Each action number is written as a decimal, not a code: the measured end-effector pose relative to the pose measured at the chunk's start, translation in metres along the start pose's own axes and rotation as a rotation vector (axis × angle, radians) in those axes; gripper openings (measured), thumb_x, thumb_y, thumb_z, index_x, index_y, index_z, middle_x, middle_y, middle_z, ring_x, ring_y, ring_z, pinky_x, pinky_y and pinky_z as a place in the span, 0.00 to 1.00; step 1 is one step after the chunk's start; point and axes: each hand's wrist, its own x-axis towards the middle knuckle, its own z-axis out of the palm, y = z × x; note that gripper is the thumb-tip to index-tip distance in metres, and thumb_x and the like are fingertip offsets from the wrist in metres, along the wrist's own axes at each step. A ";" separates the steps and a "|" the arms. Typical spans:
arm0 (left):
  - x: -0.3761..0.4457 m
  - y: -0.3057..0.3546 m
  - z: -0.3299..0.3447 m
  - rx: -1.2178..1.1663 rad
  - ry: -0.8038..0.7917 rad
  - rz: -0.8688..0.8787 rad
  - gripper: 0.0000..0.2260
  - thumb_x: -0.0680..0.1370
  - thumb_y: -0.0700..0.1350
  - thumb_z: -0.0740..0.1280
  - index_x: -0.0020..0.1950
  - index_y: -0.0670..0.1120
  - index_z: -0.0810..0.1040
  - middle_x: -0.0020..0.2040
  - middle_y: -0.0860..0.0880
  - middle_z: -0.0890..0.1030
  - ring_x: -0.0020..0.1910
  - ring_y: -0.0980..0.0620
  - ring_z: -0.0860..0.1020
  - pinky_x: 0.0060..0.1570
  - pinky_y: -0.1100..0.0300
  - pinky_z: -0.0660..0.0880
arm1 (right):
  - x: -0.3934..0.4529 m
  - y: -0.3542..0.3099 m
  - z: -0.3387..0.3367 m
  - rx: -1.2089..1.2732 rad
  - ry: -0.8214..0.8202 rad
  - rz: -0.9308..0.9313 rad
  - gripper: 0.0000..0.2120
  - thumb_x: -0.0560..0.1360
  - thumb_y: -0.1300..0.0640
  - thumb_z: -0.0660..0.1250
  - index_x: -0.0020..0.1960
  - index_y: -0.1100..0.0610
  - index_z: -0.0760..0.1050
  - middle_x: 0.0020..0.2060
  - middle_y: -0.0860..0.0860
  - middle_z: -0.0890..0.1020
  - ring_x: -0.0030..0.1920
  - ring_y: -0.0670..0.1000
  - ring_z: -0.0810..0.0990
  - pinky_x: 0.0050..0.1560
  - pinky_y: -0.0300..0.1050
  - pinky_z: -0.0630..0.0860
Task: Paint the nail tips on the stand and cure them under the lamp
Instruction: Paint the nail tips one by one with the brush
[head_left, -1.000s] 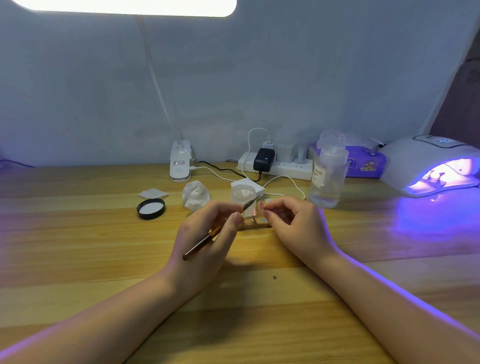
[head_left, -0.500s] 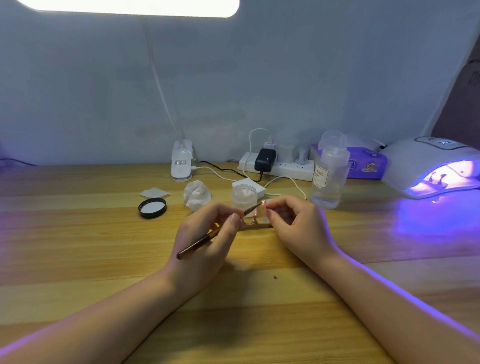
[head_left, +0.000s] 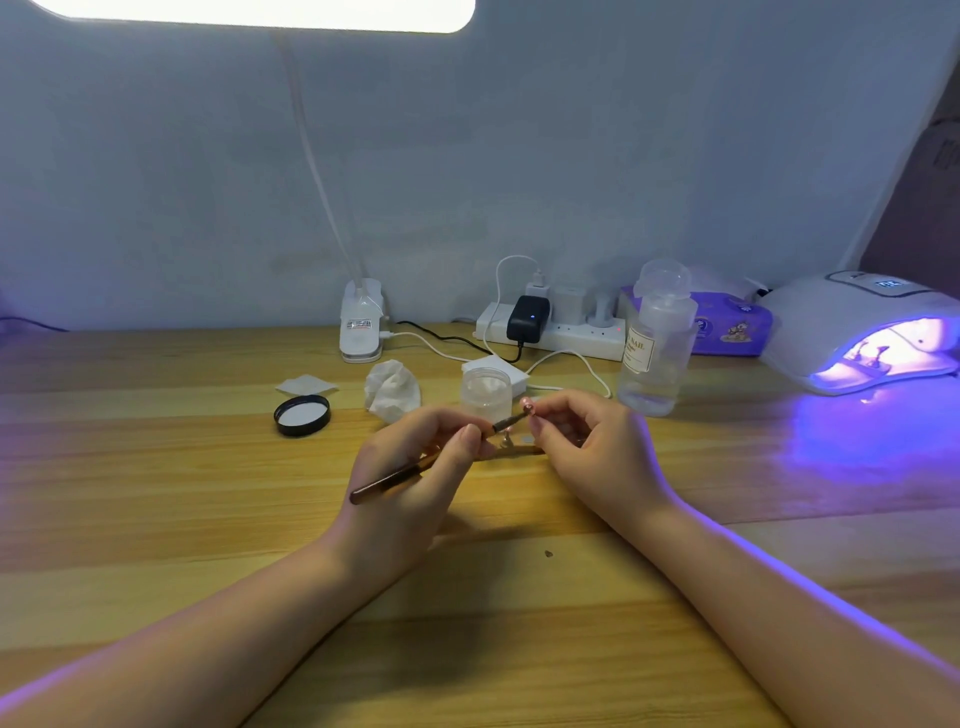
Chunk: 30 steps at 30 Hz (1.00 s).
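Observation:
My left hand (head_left: 415, 467) grips a thin brown nail brush (head_left: 395, 475), its tip pointing up and right at a small pink nail tip (head_left: 527, 404). My right hand (head_left: 587, 447) pinches that nail tip's holder between thumb and fingertips, lifted a little above the table. Below the hands lies the flat stand (head_left: 511, 451) with small pegs, partly hidden by my fingers. At the far right the white curing lamp (head_left: 852, 322) glows purple, and another stand with tips shows inside its opening (head_left: 872, 356).
A small clear jar (head_left: 485, 392) stands just behind my hands, its black lid (head_left: 302, 414) off to the left. A crumpled tissue (head_left: 390, 389), a clear pump bottle (head_left: 657, 343), a power strip (head_left: 556, 330) with cables and a desk lamp clamp (head_left: 361, 325) line the back.
The brush tip and the pinched nail tip have risen slightly. Both hands stay in nearly the same place.

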 end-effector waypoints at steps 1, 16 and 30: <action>-0.001 0.001 0.000 -0.008 -0.010 0.004 0.08 0.77 0.47 0.65 0.48 0.46 0.82 0.42 0.52 0.84 0.44 0.57 0.81 0.45 0.70 0.73 | 0.000 0.000 0.000 -0.004 -0.002 0.004 0.07 0.73 0.64 0.70 0.47 0.53 0.82 0.35 0.47 0.83 0.37 0.45 0.80 0.41 0.41 0.79; 0.000 -0.001 0.002 0.002 0.074 -0.072 0.06 0.78 0.44 0.64 0.49 0.49 0.81 0.42 0.54 0.84 0.45 0.60 0.81 0.44 0.71 0.73 | -0.001 -0.001 -0.001 0.067 -0.041 -0.006 0.05 0.73 0.63 0.71 0.48 0.55 0.82 0.36 0.45 0.83 0.38 0.42 0.81 0.40 0.33 0.76; 0.000 -0.001 0.000 -0.067 0.011 -0.046 0.08 0.77 0.50 0.64 0.48 0.49 0.82 0.43 0.51 0.85 0.45 0.56 0.82 0.46 0.68 0.75 | -0.001 -0.002 -0.002 0.042 -0.012 -0.023 0.06 0.73 0.64 0.70 0.47 0.55 0.82 0.35 0.44 0.82 0.36 0.41 0.80 0.39 0.32 0.75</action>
